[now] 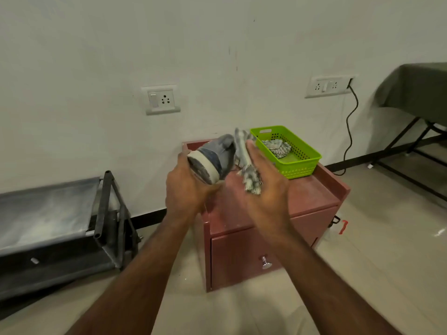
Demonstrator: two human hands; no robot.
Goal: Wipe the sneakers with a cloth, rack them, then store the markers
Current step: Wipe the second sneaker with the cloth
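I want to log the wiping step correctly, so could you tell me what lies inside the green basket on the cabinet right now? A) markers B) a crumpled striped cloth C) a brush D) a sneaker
B: only a crumpled striped cloth lies in the green basket, while the left hand grips the sneaker and the right hand holds another cloth.

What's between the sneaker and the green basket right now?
In the head view, the right hand with its striped cloth sits between the sneaker and the green basket, above the red cabinet.
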